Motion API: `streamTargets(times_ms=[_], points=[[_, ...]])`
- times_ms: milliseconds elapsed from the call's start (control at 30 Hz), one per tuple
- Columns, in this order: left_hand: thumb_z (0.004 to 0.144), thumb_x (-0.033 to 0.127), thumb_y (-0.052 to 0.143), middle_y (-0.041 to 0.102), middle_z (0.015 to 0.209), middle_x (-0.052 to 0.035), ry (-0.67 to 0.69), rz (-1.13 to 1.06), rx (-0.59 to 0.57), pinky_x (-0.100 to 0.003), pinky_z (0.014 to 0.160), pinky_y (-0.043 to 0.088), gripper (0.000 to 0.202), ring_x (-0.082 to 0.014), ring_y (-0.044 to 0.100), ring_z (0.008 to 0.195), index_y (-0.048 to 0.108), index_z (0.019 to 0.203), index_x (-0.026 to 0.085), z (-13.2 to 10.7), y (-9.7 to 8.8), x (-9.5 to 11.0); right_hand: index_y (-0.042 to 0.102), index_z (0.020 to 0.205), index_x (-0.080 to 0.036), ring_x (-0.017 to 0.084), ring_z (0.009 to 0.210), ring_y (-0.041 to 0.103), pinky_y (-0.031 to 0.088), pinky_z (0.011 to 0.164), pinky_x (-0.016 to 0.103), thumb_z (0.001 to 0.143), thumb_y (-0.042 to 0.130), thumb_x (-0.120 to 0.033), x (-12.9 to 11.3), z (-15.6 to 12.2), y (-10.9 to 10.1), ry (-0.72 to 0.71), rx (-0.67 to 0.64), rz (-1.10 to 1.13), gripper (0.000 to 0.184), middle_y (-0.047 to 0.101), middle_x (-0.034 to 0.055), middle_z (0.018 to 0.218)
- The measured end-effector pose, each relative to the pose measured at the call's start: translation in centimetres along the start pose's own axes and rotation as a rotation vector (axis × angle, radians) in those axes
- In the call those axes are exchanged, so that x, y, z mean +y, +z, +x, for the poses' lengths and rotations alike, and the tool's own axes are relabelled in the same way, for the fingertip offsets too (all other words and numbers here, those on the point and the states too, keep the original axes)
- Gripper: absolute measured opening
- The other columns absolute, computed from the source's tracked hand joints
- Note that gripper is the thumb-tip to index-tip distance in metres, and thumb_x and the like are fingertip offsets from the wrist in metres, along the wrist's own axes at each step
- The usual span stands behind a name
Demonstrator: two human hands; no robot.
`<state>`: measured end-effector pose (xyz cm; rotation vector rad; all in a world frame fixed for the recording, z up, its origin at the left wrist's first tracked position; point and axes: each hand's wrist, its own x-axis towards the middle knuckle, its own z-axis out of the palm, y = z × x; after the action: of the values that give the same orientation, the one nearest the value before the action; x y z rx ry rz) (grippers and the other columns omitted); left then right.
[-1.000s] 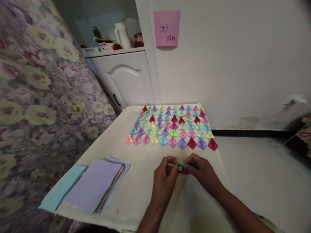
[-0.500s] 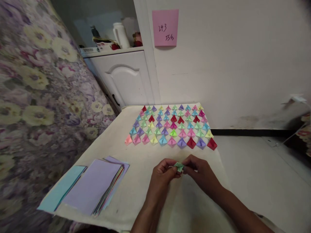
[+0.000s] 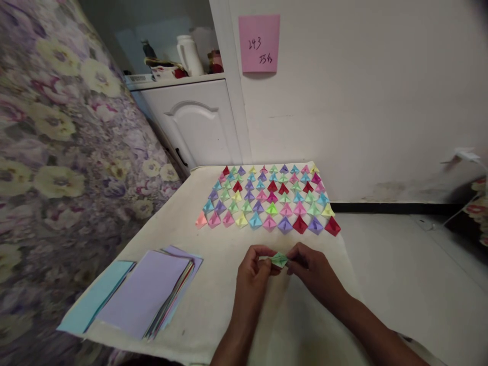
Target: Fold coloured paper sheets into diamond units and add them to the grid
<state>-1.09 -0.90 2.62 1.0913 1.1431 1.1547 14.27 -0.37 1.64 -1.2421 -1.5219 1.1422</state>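
A small light-green folded paper piece (image 3: pixel 279 260) is held up between both hands over the near part of the table. My left hand (image 3: pixel 256 267) pinches its left corner between thumb and fingers. On the other side, my right hand (image 3: pixel 309 263) grips the right corner with thumb and forefinger. Beyond the hands, rows of small folded paper pieces (image 3: pixel 270 222) in red, pink, blue, purple, green and yellow lie on the table.
The cream-covered table (image 3: pixel 179 203) carries a stack of purple and other coloured paper (image 3: pixel 147 292) and blue sheets (image 3: pixel 97 297) at left. A flowered curtain (image 3: pixel 57 168) hangs on the left. Behind stand a white cabinet (image 3: pixel 196 122) and a wall with a pink note (image 3: pixel 260 44).
The green folded paper has tilted and shows a flatter diamond shape. My left fingers have shifted slightly left and up around its corner; the right hand has hardly moved.
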Motion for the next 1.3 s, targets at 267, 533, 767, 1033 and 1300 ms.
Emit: streamTargets(times_ms=[267, 533, 767, 1033, 1300], points=[[0.075, 0.026, 0.059, 0.063, 0.065, 0.0001, -0.008, 0.155, 0.015, -0.023, 0.065, 0.046, 0.011, -0.0153, 0.061, 0.069, 0.062, 0.080, 0.017, -0.2, 0.2, 0.0, 0.057, 0.073, -0.020, 0.014, 0.062, 0.060, 0.045, 0.060, 0.025, 0.075, 0.053, -0.016, 0.0, 0.0, -0.2, -0.016, 0.013, -0.020, 0.006, 0.062, -0.0014, 0.067], [0.068, 0.025, 0.067, 0.067, 0.066, -0.0005, -0.094, 0.039, -0.053, -0.023, 0.065, 0.047, 0.015, -0.0130, 0.061, 0.065, 0.067, 0.080, 0.015, 0.4, -0.3, -0.7, 0.058, 0.074, -0.019, 0.013, 0.060, 0.053, 0.039, 0.056, 0.023, 0.073, 0.052, -0.012, 0.3, 0.1, -0.3, -0.055, 0.025, -0.166, 0.010, 0.060, -0.0025, 0.064], [0.062, 0.023, 0.071, 0.068, 0.061, -0.0003, -0.176, 0.017, 0.004, -0.021, 0.061, 0.047, 0.014, -0.0119, 0.061, 0.059, 0.068, 0.072, 0.014, 0.7, -0.3, -0.8, 0.058, 0.085, -0.020, 0.014, 0.067, 0.054, 0.041, 0.061, 0.026, 0.075, 0.048, -0.009, 1.0, 0.1, -0.3, -0.156, 0.057, -0.292, 0.018, 0.059, 0.0008, 0.077], [0.061, 0.022, 0.070, 0.066, 0.058, 0.0004, -0.153, 0.047, 0.012, -0.022, 0.059, 0.046, 0.012, -0.0124, 0.060, 0.058, 0.068, 0.069, 0.014, 0.7, -0.2, -1.3, 0.059, 0.077, -0.021, 0.013, 0.061, 0.050, 0.040, 0.057, 0.025, 0.078, 0.053, -0.015, 0.2, 0.0, 0.1, -0.231, 0.067, -0.299, 0.009, 0.051, -0.0002, 0.071], [0.062, 0.023, 0.070, 0.065, 0.056, 0.0010, -0.170, 0.055, 0.018, -0.021, 0.058, 0.045, 0.012, -0.0115, 0.060, 0.055, 0.066, 0.068, 0.014, 0.7, -0.2, -1.3, 0.055, 0.074, -0.020, 0.013, 0.061, 0.049, 0.039, 0.056, 0.025, 0.079, 0.050, -0.015, 0.0, 0.0, 0.0, -0.215, 0.113, -0.276, 0.008, 0.053, -0.0005, 0.069]])
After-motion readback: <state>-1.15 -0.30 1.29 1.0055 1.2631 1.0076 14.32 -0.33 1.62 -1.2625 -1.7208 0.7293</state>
